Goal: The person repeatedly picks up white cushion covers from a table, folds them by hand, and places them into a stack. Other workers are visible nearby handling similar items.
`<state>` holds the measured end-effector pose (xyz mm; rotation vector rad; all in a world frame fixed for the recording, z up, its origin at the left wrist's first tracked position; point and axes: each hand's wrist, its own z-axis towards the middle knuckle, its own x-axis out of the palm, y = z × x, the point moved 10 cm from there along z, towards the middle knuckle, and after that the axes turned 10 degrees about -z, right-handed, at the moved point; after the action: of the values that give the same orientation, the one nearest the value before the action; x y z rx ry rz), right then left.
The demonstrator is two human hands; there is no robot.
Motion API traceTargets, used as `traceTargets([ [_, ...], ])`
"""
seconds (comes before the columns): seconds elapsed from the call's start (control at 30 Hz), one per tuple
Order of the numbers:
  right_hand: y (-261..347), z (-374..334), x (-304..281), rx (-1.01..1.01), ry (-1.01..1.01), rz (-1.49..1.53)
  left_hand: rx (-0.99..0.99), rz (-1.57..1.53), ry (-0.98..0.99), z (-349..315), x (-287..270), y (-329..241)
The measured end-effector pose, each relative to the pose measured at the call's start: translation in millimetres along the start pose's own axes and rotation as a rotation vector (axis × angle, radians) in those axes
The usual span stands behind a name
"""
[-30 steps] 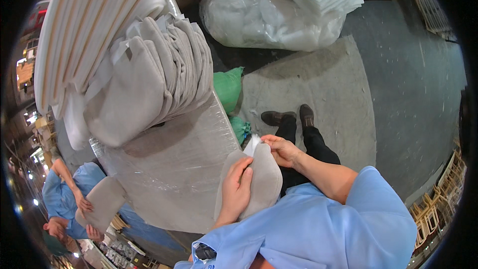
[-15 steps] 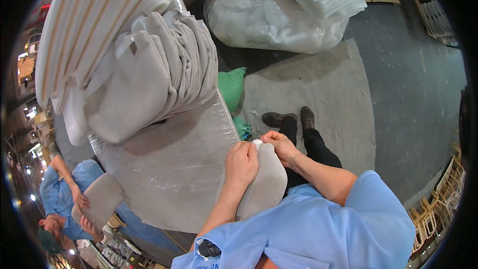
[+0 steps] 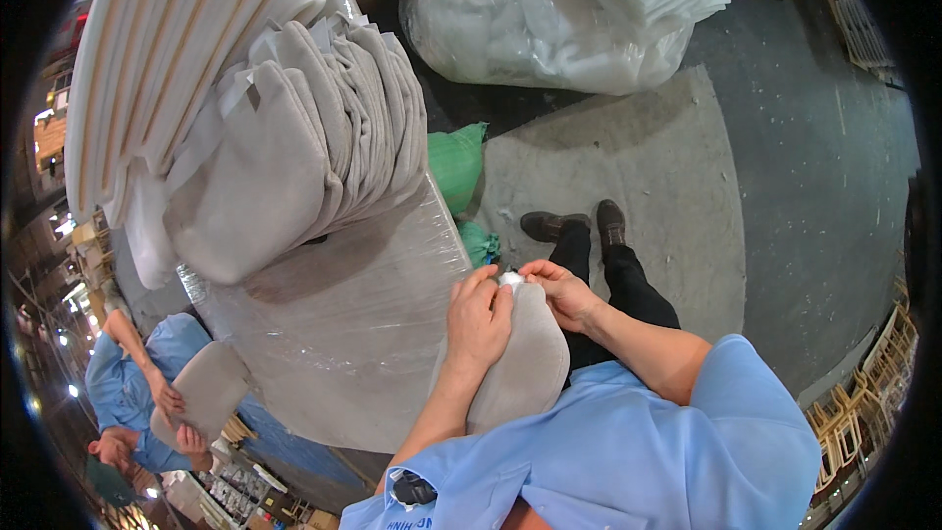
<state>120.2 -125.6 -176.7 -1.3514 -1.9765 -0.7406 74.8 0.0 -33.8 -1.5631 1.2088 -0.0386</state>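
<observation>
A grey fabric seat cushion lies against my body at the table's near right edge. White padding pokes out at its far end. My left hand curls at the cushion's left side, with the thumb along the cover near the padding. On the other side, my right hand pinches the cover's far right edge between thumb and fingers. The fingertips of both hands are partly hidden around the padding.
The table has a plastic-wrapped surface. It carries stacked grey cushion covers and white foam pads. Beyond stand a green sack and a clear bag of white padding. A co-worker holds a grey cushion at left.
My left fingers have lifted and loosened a little at the cushion's far end. My right hand stays at its edge with the fingers slightly shifted. The view has tilted slightly.
</observation>
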Motion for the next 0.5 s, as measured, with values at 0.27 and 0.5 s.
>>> traceTargets([
  [0.27, 1.6, -0.2, -3.0, -0.023, -0.014, -0.002, 0.139, -0.104, -0.015, 26.2, -2.9, -37.3],
  [0.5, 10.6, 5.9, -6.9, -0.1, -0.09, -0.152, -0.103, -0.159, 0.147, 35.9, 27.3, 3.1],
])
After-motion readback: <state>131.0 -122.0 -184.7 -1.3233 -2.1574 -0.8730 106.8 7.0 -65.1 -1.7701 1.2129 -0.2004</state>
